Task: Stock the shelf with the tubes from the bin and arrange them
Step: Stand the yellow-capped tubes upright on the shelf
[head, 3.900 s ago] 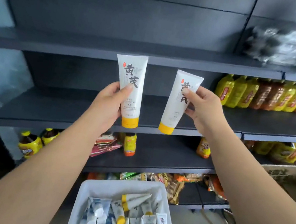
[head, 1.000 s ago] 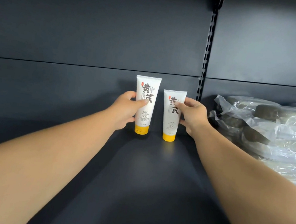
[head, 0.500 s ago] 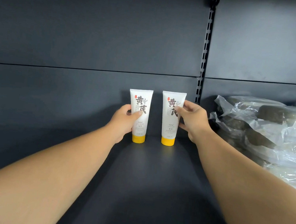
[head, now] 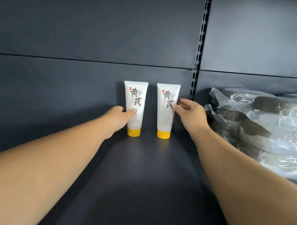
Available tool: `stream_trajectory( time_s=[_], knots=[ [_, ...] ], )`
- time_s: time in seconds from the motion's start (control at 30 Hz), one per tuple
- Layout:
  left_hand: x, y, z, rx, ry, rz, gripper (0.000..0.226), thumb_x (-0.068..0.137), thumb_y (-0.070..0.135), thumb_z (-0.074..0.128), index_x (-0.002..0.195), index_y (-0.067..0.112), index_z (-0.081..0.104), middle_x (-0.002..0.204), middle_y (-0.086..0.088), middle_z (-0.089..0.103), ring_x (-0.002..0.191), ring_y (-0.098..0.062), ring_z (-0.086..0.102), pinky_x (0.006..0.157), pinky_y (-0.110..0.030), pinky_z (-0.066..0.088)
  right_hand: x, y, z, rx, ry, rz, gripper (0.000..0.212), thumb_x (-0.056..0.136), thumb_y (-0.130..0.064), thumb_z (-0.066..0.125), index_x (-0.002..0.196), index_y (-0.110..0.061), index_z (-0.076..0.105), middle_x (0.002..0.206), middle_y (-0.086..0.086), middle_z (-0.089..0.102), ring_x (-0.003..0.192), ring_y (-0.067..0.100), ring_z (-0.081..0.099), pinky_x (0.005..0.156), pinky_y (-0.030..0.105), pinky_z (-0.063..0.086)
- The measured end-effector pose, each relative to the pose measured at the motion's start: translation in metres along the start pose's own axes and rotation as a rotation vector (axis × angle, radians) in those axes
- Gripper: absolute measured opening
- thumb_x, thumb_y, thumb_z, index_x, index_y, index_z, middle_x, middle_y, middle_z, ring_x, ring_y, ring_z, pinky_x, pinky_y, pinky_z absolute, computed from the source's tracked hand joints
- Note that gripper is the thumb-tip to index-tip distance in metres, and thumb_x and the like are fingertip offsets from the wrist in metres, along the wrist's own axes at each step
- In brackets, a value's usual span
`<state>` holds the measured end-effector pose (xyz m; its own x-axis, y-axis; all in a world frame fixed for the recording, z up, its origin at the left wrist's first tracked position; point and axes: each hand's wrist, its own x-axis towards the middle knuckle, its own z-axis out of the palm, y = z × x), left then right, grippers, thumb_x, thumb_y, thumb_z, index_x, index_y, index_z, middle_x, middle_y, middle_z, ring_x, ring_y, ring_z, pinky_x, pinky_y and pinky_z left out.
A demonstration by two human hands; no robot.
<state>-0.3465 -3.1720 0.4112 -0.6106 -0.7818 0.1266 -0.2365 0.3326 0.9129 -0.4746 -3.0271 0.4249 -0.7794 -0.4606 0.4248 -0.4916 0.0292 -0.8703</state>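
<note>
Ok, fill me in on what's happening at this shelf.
A person is stocking tubes. Two white tubes with yellow caps stand cap-down at the back of the dark shelf, side by side with a gap between them. The left hand holds the left tube low on its body; the right hand touches the side of the right tube with its fingertips. Plastic-wrapped packs are stacked to the right.

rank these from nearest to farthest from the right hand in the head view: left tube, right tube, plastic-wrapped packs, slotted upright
From the right hand:
1. Right tube: at its fingertips, just to the hand's left.
2. Slotted upright: on the back wall, right behind the hand.
3. Plastic-wrapped packs: stacked to the hand's right.
4. Left tube: beyond the right tube, gripped by the left hand.
</note>
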Motion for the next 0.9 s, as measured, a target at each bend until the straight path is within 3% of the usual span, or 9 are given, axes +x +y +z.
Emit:
stream_trajectory(
  time_s=[0.07,0.2,0.33,0.43,0.7,0.9],
  knots=[
    [-0.006,0.002,-0.013,0.217,0.035,0.062,0.046,0.092,0.03,0.051,0.132,0.006,0.046,0.135,-0.009,0.05,0.12,-0.026,0.048,0.102,-0.035,0.037,-0.008,-0.008,-0.007,-0.34,0.0,-0.078,0.033,0.091,-0.021,0.056,0.119,-0.004,0.058,0.122,0.01,0.061,0.11,0.022,0.054,0.089,0.028,0.04],
    [-0.041,0.014,-0.049,0.757,0.103,0.221,0.025,0.094,0.027,0.043,0.114,0.022,0.057,0.119,0.0,0.057,0.111,-0.024,0.051,0.089,-0.029,0.039,-0.04,-0.028,-0.017,-0.827,-0.152,-0.215,0.034,0.093,-0.027,0.05,0.119,-0.007,0.055,0.124,0.014,0.054,0.112,0.029,0.051,0.083,0.03,0.038],
    [-0.095,0.027,-0.071,1.048,0.134,0.307,0.029,0.095,0.03,0.035,0.114,0.022,0.056,0.119,0.0,0.058,0.108,-0.024,0.052,0.075,-0.029,0.039,-0.085,-0.053,-0.024,-1.024,-0.194,-0.338,0.033,0.094,-0.029,0.045,0.118,-0.008,0.054,0.123,0.013,0.055,0.11,0.032,0.053,0.086,0.034,0.043],
    [-0.143,0.036,-0.076,1.234,0.157,0.458,0.032,0.096,0.03,0.032,0.112,0.019,0.057,0.117,-0.003,0.057,0.11,-0.026,0.05,0.074,-0.029,0.035,-0.127,-0.074,-0.031,-1.063,-0.186,-0.401,0.033,0.095,-0.032,0.044,0.115,-0.009,0.056,0.118,0.012,0.058,0.108,0.031,0.054,0.085,0.036,0.046],
    [-0.309,0.038,-0.083,1.136,0.23,0.655,0.031,0.095,0.031,0.033,0.103,0.018,0.06,0.1,-0.001,0.063,0.102,-0.024,0.051,0.077,-0.031,0.041,-0.264,-0.1,-0.082,-0.91,-0.109,-0.563,0.031,0.095,-0.035,0.043,0.107,-0.013,0.062,0.109,0.009,0.063,0.105,0.028,0.054,0.08,0.035,0.046],
    [-0.42,0.012,-0.085,1.016,0.208,0.639,0.025,0.095,0.03,0.037,0.087,0.017,0.056,0.08,0.002,0.058,0.092,-0.021,0.049,0.069,-0.028,0.035,-0.357,-0.11,-0.112,-0.765,-0.157,-0.565,0.031,0.095,-0.035,0.044,0.108,-0.014,0.063,0.111,0.005,0.063,0.107,0.024,0.052,0.084,0.031,0.041]
  ],
)
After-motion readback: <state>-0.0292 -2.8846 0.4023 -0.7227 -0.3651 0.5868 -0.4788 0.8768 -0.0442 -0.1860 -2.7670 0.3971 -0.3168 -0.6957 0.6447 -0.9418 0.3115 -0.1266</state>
